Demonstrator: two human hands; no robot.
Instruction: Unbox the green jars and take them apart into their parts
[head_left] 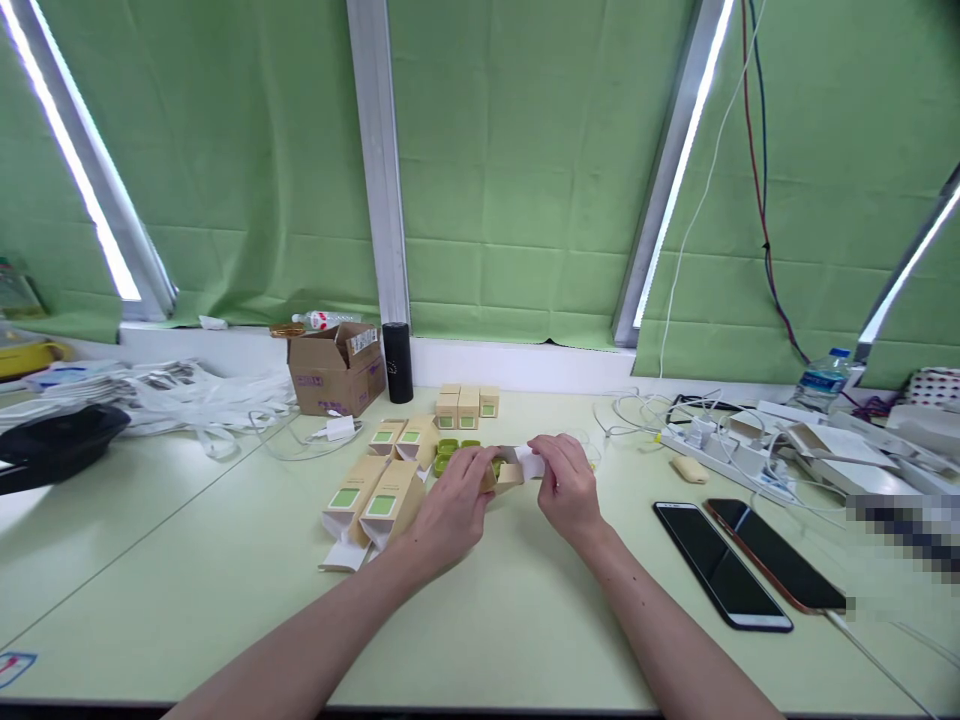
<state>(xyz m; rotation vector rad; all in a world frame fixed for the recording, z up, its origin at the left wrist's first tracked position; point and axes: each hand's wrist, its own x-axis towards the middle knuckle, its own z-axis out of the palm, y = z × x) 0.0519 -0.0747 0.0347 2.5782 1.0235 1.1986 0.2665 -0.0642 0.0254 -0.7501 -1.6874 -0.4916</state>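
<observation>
A small kraft box (pixel 511 474) with an open end is held between my two hands over the middle of the table. Wrapped round its left side is my left hand (pixel 456 500). My right hand (pixel 567 484) pinches the white flap (pixel 529 463) at its right end. Green containers (pixel 448 452) stand just behind my left hand, partly hidden by it. To the left lie several larger kraft boxes with green labels (pixel 391 500), the front ones with white flaps open. Several small closed kraft boxes (pixel 468 404) stand together farther back.
A cardboard carton (pixel 335 370) and a black cylinder (pixel 397 362) stand at the back left. Two phones (pixel 721 565) (pixel 775 553) lie at the right, before a power strip (pixel 726 462) with tangled cables. A white charger (pixel 340 428) lies near the carton.
</observation>
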